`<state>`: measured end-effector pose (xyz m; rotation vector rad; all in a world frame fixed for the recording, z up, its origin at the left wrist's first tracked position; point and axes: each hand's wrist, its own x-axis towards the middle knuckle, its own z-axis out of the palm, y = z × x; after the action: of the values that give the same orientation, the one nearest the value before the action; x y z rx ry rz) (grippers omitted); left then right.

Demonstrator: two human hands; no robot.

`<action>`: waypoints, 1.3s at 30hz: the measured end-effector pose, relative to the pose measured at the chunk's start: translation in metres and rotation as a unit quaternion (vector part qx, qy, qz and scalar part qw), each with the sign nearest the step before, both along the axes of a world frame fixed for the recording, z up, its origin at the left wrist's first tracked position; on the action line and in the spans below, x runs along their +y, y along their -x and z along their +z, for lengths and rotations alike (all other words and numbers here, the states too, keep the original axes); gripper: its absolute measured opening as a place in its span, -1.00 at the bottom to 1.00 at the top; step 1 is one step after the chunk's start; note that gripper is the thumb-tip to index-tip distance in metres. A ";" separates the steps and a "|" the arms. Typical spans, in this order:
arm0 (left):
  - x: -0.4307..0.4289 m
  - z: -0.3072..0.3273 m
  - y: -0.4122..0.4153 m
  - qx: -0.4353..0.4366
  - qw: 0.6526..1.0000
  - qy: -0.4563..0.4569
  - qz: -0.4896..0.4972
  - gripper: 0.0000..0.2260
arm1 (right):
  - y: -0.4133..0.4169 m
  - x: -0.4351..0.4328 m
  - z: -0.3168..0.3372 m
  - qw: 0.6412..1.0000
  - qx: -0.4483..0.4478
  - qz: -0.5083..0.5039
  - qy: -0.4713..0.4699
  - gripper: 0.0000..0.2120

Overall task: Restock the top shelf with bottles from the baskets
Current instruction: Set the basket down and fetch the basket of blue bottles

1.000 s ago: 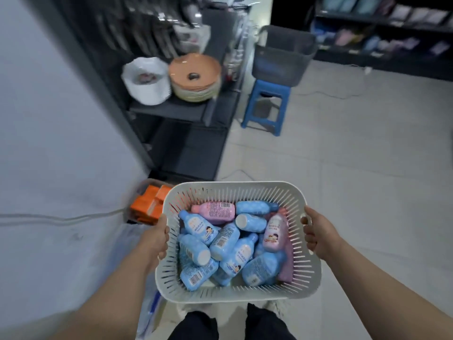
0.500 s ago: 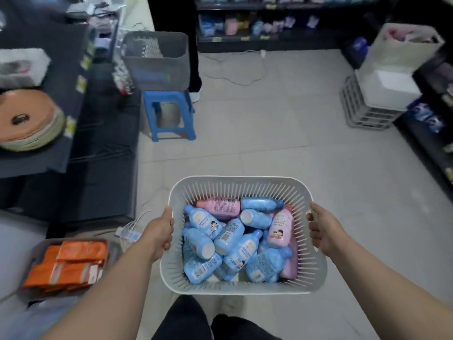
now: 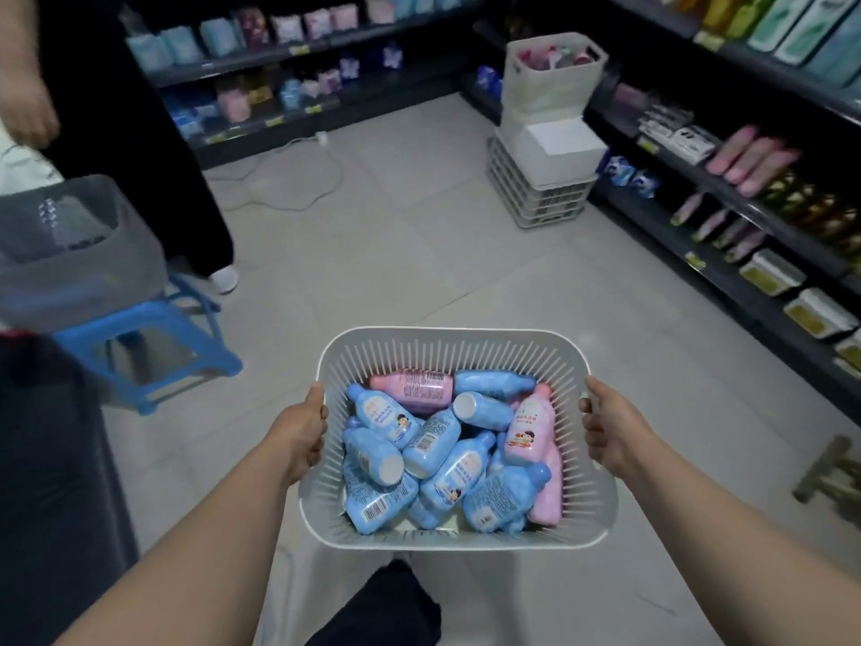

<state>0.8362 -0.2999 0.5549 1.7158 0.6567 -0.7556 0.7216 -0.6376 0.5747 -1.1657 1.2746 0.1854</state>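
I carry a white slotted plastic basket (image 3: pixel 452 349) in front of my waist, above the tiled floor. My left hand (image 3: pixel 303 433) grips its left rim and my right hand (image 3: pixel 605 431) grips its right rim. Inside lie several blue bottles (image 3: pixel 431 440) heaped on their sides, plus a few pink bottles (image 3: pixel 531 428) along the back and right side. Dark store shelves (image 3: pixel 727 179) with packaged goods run along the right, and more shelves (image 3: pixel 289 53) stand at the far end of the aisle.
A grey basket (image 3: pixel 79 254) sits on a blue stool (image 3: pixel 153 361) at the left. Another person in black (image 3: pixel 140 132) stands behind the stool. White baskets and a box (image 3: pixel 550 146) are stacked on the floor by the right shelves. A cable (image 3: pixel 289 188) trails over the tiles.
The view has swung to the right while both hands kept hold of the basket. The stool has slid to the left edge, and the right shelves and the stacked white baskets came closer into view.
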 end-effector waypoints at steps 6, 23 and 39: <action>-0.076 0.022 -0.115 -0.017 0.997 0.000 -0.079 -0.57 | -0.060 -0.051 0.013 0.996 -0.006 -0.084 -0.009 -0.57; -0.334 0.021 -0.355 -0.025 0.991 -0.026 -0.127 -0.54 | -0.270 -0.278 0.016 0.989 -0.021 -0.149 -0.015 -0.58; -0.530 0.031 -0.613 -0.020 0.989 -0.012 -0.148 -0.54 | -0.522 -0.476 0.013 0.988 -0.023 -0.155 -0.007 -0.56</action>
<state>1.4490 -0.8297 0.5859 1.8698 0.3866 -0.9186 1.2434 -1.1139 0.5878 -0.9407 1.3920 -0.0626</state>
